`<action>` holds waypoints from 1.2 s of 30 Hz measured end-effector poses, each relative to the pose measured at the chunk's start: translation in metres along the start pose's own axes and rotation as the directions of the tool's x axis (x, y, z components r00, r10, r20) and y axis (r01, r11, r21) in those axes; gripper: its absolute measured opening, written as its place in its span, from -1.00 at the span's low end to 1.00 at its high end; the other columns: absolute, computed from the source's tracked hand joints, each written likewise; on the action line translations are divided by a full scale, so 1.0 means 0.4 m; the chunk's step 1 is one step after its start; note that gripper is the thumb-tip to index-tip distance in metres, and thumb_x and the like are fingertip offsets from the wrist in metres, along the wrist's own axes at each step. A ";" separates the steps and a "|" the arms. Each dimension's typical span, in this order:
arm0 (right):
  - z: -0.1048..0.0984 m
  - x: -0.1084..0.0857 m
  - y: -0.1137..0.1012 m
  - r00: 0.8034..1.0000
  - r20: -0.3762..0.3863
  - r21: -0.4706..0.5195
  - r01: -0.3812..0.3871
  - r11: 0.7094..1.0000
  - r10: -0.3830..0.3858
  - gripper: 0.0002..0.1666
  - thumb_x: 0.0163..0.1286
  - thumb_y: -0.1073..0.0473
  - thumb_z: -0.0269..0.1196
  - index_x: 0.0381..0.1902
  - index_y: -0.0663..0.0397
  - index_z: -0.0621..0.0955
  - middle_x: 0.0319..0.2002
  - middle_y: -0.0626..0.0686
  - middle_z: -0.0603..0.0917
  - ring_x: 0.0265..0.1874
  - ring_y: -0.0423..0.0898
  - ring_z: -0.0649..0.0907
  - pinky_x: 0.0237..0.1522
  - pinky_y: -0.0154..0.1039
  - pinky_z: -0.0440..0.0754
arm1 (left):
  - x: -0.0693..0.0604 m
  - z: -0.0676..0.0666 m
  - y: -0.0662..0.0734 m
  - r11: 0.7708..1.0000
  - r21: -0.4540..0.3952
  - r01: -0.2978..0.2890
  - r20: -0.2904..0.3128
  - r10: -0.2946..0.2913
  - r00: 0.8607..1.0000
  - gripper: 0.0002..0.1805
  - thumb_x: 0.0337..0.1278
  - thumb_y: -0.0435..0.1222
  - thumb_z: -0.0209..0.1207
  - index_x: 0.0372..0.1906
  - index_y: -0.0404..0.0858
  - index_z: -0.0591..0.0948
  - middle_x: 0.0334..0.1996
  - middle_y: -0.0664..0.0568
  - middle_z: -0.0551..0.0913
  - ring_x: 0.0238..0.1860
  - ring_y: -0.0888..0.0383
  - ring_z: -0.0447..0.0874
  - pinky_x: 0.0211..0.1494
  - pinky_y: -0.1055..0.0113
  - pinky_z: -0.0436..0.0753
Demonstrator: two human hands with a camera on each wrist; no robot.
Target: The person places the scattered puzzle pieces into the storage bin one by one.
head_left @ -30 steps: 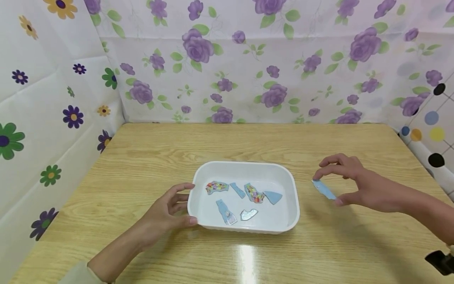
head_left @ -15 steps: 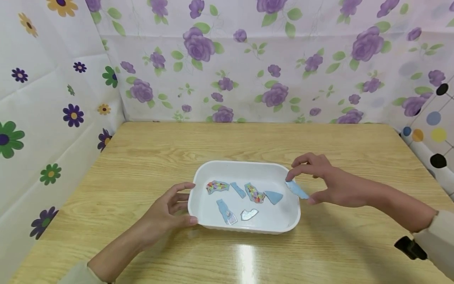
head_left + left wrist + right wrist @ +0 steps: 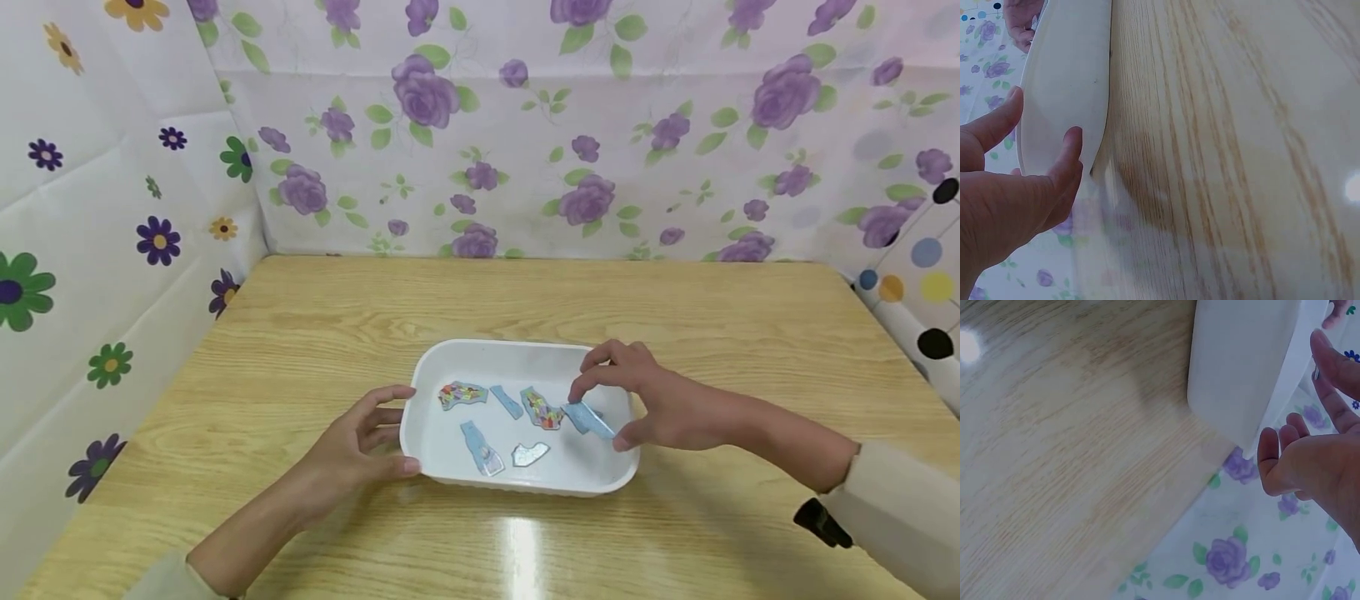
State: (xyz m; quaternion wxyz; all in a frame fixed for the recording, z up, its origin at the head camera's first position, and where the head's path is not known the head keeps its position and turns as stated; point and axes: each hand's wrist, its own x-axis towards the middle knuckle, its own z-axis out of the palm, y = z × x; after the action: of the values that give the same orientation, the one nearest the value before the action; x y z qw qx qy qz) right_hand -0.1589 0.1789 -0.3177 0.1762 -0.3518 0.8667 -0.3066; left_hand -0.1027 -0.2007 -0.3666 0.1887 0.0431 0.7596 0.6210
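A white plastic tray point(image 3: 517, 482) stands on the table, with several flat, irregular fragments lying on its floor. My left hand point(image 3: 358, 442) holds the tray's left end, thumb at the near corner and fingers along the rim. Over the tray's right part, my right hand point(image 3: 648, 404) pinches a thin light-blue fragment point(image 3: 597, 422) between thumb and fingertips. Beneath that piece a blue triangular fragment is mostly covered. Colourful patterned fragments point(image 3: 462, 395) point(image 3: 542, 410), a narrow blue strip point(image 3: 506, 402), a longer blue piece point(image 3: 482, 448) and a pale silvery one point(image 3: 530, 454) lie to the left.
The wooden table point(image 3: 375, 308) extends around the tray on all sides. Flower-print sheets point(image 3: 487, 125) hang along the back and left, and a dotted, lined sheet point(image 3: 922, 283) hangs at the right.
My right hand has moved left with the pinched light-blue fragment, from beside the tray to above its right part. My left hand and the tray stay in place.
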 end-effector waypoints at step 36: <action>0.003 -0.018 0.001 0.990 -0.131 0.019 -0.042 0.999 0.044 -0.30 0.13 0.24 0.43 0.21 -0.22 0.43 0.21 -0.02 0.35 0.16 0.05 0.22 0.09 0.15 0.37 | -0.001 0.001 0.003 1.000 0.002 0.005 0.000 -0.005 1.000 -0.11 -0.11 -0.31 0.46 0.37 0.01 0.25 0.26 -0.18 0.39 0.28 -0.09 0.41 0.27 0.02 0.45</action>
State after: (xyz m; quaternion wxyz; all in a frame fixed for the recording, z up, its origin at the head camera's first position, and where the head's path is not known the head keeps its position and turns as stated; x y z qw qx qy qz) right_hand -0.1536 0.1837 -0.3181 0.1282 -0.3106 0.8814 -0.3320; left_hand -0.1022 -0.2001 -0.3652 0.1904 0.0413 0.7603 0.6197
